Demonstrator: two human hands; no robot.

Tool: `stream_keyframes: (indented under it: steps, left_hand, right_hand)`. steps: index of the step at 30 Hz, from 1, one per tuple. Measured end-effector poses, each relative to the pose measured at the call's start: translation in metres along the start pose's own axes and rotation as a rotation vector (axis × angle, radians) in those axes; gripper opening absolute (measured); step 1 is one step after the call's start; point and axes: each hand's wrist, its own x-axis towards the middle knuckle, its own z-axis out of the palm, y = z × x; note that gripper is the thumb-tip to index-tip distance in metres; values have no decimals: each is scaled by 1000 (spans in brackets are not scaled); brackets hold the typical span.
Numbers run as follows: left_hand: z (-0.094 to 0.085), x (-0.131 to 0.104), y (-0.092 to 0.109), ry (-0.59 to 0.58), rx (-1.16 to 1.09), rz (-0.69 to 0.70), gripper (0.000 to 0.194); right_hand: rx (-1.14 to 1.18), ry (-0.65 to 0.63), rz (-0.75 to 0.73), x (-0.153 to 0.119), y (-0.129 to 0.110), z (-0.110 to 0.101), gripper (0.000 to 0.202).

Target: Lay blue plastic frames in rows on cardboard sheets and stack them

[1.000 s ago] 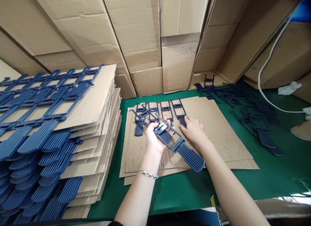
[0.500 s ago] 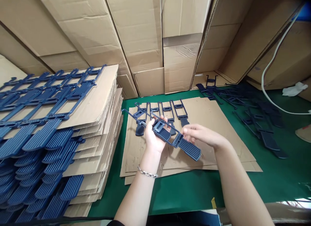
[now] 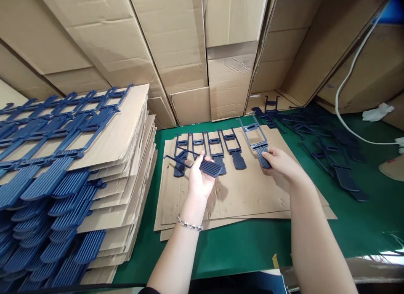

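Left hand curls closed around a dark-blue plastic frame with ribbed paddle, right hand pinches a similar dark-blue frame over brown cardboard sheets, four matching frames lie just beyond, and faint marks on a brown carton farther right are unreadable.
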Motion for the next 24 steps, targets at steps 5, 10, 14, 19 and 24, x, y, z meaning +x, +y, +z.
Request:
stream_keyframes:
  steps: [5, 10, 14, 19, 24]
  left_hand:
    - [1, -6, -3, -121, 146, -131, 12]
    - [-1, -11, -11, -207, 432, -198, 24]
    - [-5, -13, -19, -212, 654, -133, 39]
    - [-10, -11, -26, -239, 779, -9, 47]
    - [-10, -10, -25, -252, 834, 48, 49]
  right_hand:
    - [-140, 38, 114, 3, 8, -1, 19]
    - [-453, 183, 43, 1, 5, 10, 47]
    - [-575, 146, -36, 1, 5, 17, 59]
    - [-631, 122, -80, 3, 10, 17, 65]
    - [-641, 112, -117, 7, 13, 16, 60]
